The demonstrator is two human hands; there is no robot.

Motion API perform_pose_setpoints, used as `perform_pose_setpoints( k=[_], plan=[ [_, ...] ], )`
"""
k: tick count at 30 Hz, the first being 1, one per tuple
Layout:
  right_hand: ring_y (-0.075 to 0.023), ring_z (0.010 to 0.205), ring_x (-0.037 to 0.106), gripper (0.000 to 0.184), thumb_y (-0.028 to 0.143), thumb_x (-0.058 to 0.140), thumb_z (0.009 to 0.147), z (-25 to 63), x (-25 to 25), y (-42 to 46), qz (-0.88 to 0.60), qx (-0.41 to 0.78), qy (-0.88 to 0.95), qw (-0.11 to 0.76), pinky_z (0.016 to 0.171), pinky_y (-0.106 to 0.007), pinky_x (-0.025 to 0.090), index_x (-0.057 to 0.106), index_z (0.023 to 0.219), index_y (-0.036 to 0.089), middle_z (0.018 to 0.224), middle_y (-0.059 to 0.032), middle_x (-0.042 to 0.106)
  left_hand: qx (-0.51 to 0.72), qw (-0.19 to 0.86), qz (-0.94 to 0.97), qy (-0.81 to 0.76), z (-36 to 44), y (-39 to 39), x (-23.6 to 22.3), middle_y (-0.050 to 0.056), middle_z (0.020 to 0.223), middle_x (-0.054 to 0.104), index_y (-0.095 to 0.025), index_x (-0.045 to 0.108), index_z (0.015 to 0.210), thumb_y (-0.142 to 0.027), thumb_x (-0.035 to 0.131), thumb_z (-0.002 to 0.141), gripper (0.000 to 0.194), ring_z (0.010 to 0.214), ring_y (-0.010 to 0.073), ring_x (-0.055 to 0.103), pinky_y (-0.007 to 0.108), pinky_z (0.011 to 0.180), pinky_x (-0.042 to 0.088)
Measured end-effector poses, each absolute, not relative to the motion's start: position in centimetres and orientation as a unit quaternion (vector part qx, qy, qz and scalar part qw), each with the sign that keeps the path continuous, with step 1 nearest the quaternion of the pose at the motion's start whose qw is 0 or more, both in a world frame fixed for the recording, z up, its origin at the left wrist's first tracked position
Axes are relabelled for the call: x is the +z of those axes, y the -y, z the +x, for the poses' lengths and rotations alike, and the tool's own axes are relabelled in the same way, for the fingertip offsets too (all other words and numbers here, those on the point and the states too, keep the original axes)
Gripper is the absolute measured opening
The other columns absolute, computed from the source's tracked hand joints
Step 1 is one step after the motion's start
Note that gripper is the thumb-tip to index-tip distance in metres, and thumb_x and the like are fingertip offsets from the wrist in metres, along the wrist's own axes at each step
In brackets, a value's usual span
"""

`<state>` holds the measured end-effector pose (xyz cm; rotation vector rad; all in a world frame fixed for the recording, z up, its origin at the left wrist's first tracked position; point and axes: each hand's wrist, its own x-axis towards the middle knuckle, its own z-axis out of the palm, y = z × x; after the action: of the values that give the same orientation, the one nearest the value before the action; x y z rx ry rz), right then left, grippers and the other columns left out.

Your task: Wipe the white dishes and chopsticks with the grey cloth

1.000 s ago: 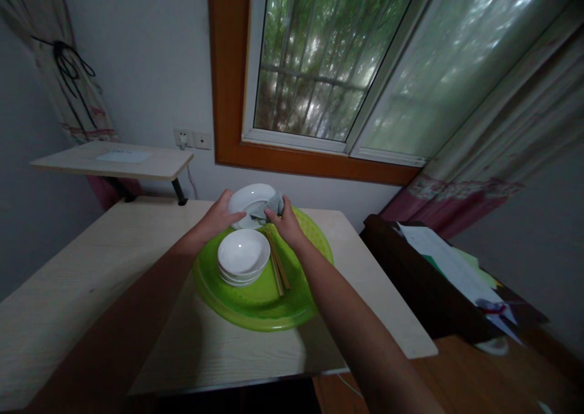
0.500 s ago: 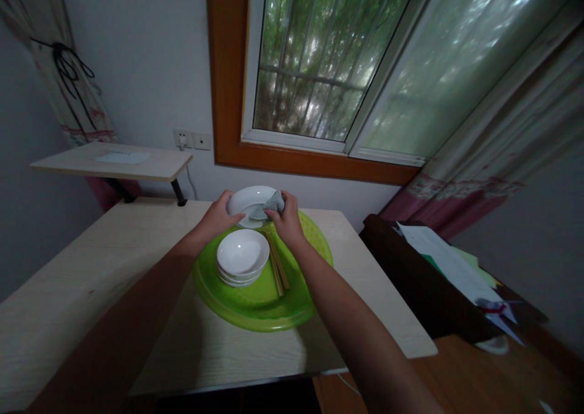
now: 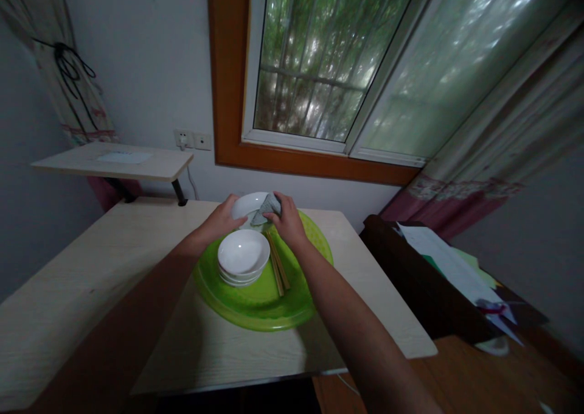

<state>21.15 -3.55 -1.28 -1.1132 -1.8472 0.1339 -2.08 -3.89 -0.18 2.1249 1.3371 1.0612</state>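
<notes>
My left hand [image 3: 225,217] grips the left edge of a white plate [image 3: 246,203] at the far side of a round green tray [image 3: 255,324]. Bunched in my right hand [image 3: 286,217] is a grey cloth [image 3: 269,205], which lies against the plate's right part and covers some of it. Nearer to me on the tray stands a stack of white bowls [image 3: 243,253]. Beside the stack, to its right, lie wooden chopsticks [image 3: 278,263].
The tray sits on a pale wooden table [image 3: 114,268]. A small raised shelf [image 3: 112,160] with a paper on it stands at the back left. To the right, a dark brown piece of furniture [image 3: 396,274] holds papers [image 3: 442,259]. A window is behind the table.
The plate has tipped and shifted slightly down and right, showing less of its face. The cloth has moved a little with my right hand. Bowls and chopsticks stay put.
</notes>
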Motion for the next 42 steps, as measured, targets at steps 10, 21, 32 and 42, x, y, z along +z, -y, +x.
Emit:
perform_pose_setpoints(
  k=[10, 21, 32, 42],
  plan=[
    [-0.0334, 0.133, 0.041, 0.049, 0.038, 0.074, 0.081, 20.8, -1.5, 3.5, -0.505, -0.023, 0.703, 0.5, 0.111, -0.055, 0.036, 0.054, 0.121, 0.018, 0.14, -0.019, 0.042, 0.371, 0.206, 0.759, -0.493, -2.3, 4.0, -0.3, 0.007, 0.096, 0.065, -0.02, 0.048, 0.105, -0.04, 0.065, 0.078, 0.037, 0.085, 0.0238, 0.064, 0.032, 0.068, 0.048],
    [-0.0255, 0.121, 0.053, 0.041, 0.015, 0.05, 0.091, 20.7, -0.2, 4.1, -0.437, -0.022, 0.736, 0.516, 0.109, -0.044, 0.044, 0.062, 0.13, 0.022, 0.129, -0.0113, 0.058, 0.372, 0.224, 0.749, -0.501, -2.4, 3.7, -0.4, 0.008, 0.099, 0.066, -0.019, 0.049, 0.107, -0.037, 0.067, 0.076, 0.04, 0.087, 0.0242, 0.064, 0.033, 0.071, 0.049],
    [-0.0242, 0.152, 0.023, 0.064, 0.014, 0.051, 0.094, 18.5, 0.2, 5.8, -0.299, -0.069, 0.861, 0.405, 0.124, -0.05, 0.028, 0.033, 0.155, 0.026, 0.163, -0.0073, 0.03, 0.411, 0.225, 0.745, -0.474, -2.5, 3.3, -0.5, 0.004, 0.094, 0.063, -0.02, 0.047, 0.102, -0.034, 0.068, 0.075, 0.037, 0.082, 0.0205, 0.061, 0.03, 0.069, 0.046],
    [-0.0221, 0.144, 0.041, 0.047, 0.026, 0.041, 0.102, 19.3, -0.9, 4.0, -0.42, 0.018, 0.778, 0.466, 0.122, -0.045, 0.032, 0.047, 0.148, 0.022, 0.156, -0.0088, 0.043, 0.443, 0.229, 0.718, -0.486, -2.7, 2.8, -0.7, 0.001, 0.087, 0.057, -0.019, 0.048, 0.102, -0.033, 0.07, 0.075, 0.038, 0.076, 0.0177, 0.057, 0.028, 0.065, 0.043]
  ],
)
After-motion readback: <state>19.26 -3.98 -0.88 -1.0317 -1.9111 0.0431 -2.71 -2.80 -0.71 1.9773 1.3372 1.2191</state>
